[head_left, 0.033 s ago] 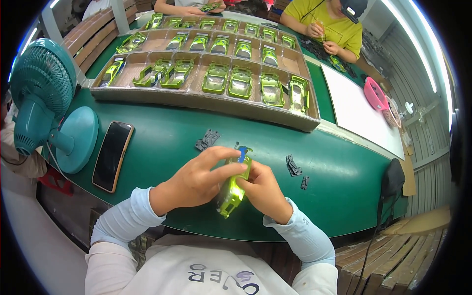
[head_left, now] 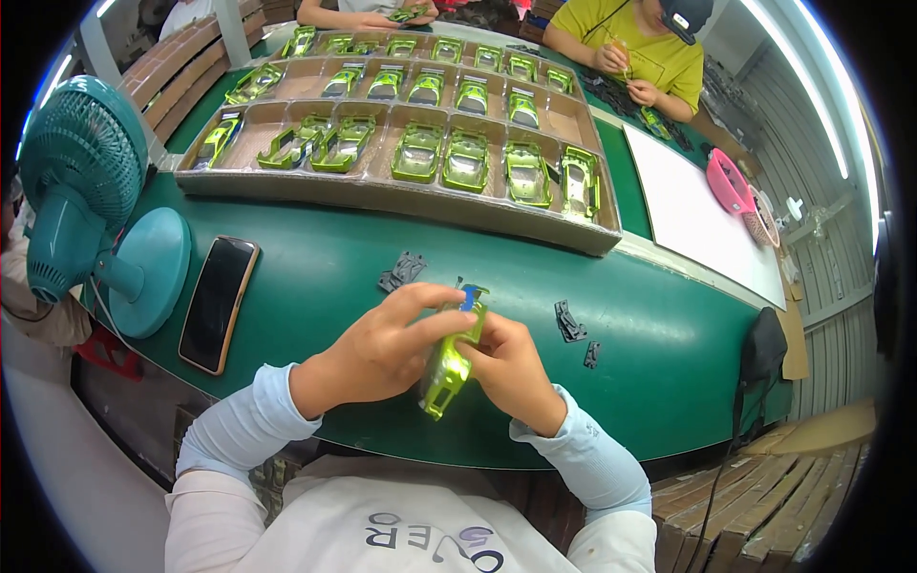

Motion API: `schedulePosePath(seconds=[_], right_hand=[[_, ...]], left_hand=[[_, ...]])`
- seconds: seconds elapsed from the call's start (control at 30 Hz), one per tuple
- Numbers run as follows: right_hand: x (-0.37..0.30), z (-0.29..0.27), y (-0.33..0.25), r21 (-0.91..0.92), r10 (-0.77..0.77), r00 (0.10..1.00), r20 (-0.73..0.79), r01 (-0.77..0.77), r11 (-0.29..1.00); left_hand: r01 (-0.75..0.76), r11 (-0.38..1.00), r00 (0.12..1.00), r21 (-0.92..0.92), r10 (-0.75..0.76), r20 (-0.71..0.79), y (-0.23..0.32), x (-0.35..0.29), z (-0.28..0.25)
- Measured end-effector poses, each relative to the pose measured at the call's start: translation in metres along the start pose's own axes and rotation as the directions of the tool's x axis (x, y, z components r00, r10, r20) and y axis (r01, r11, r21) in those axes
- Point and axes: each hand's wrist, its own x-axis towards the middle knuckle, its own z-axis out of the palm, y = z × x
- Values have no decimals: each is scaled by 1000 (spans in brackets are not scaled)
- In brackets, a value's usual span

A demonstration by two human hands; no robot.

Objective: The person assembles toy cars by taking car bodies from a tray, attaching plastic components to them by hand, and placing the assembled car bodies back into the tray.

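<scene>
Honestly, I judge the green car shell could twist or slip if the right hand's fingers, pinched on its side, ease while the left hand's push unevenly. It sits tilted between both hands' fingers over the desk, glossy lime, with a blue piece beside the left fingertips; those are half-curled over it, though whether they grip I cannot tell.

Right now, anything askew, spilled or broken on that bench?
Mildly: in the cardboard tray, one green car shell at the middle row's left end lies slanted, unlike its straighter neighbours. No visible spill. The held shell is partly covered by the left hand and right hand, so damage there is unclear.
</scene>
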Motion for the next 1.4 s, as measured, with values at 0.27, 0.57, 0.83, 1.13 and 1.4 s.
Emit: schedulePosePath(seconds=[0.27,0.57,0.83,1.13,1.4], right_hand=[[-3,0,-7,-337,-433,898,80,433,836],[-3,-3,0,-381,-462,886,25,436,815],[-3,-9,-3,161,-106,994,27,100,982],[0,-12,-9,520,88,979,183,-172,836],[2,-16,-1,172,33,974,226,-74,982]], left_hand=[[335,889,926,-313,-371,-62,0,-6,0],[440,846,890,-301,-456,19,7,1,0],[508,798,856,-326,-511,83,8,0,0],[538,631,827,-559,-523,206,6,0,1],[497,658,861,-566,-456,226,6,-2,-1]])
